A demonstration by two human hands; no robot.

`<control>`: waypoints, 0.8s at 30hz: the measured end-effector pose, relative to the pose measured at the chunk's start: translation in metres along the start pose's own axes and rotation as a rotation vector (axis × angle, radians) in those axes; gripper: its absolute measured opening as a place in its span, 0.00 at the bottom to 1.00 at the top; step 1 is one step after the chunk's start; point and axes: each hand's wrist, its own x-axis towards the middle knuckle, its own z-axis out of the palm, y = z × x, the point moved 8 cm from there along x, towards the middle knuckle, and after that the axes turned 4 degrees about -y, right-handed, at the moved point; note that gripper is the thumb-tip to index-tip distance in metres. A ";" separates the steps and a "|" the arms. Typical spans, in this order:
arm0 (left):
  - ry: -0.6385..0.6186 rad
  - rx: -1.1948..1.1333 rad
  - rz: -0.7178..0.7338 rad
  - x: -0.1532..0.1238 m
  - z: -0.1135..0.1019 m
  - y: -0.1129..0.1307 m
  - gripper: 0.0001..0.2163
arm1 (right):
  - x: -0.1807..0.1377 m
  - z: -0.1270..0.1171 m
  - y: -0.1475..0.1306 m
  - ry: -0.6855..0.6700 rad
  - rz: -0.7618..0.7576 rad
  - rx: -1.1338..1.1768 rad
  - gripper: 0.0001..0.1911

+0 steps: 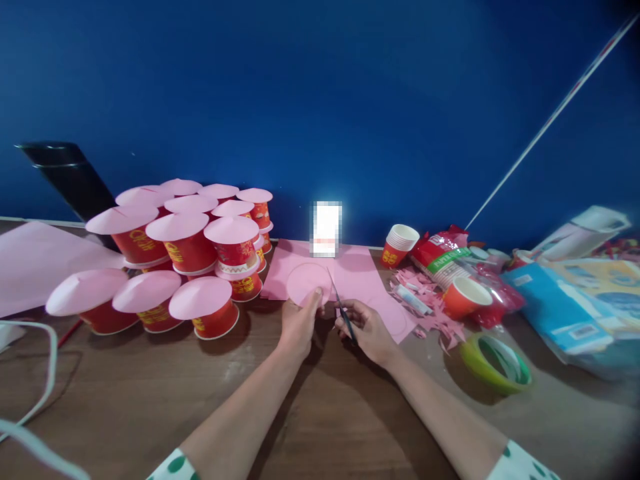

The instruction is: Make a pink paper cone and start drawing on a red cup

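The pink disc (303, 281) looks like smooth, matt paper; the red cups (215, 323) at left, smooth paper. The near tabletop (110, 407) looks wooden, the red packet (431, 251) at right glossy plastic.

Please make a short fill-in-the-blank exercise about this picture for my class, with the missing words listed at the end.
1. The right hand holds a pair of ____.
2. The left hand holds a round piece of paper whose colour is ____.
3. The red cups topped with paper cones stand on the person's ____ side.
4. The wall behind the table is coloured ____.

Missing words: scissors; pink; left; blue.
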 end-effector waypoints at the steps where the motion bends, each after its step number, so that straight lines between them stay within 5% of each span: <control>1: 0.003 -0.011 -0.004 0.000 0.000 0.001 0.15 | 0.000 0.000 0.000 -0.003 0.000 0.002 0.20; 24: 0.037 -0.187 -0.086 0.000 0.001 0.002 0.16 | 0.001 0.000 0.007 -0.005 0.011 0.009 0.20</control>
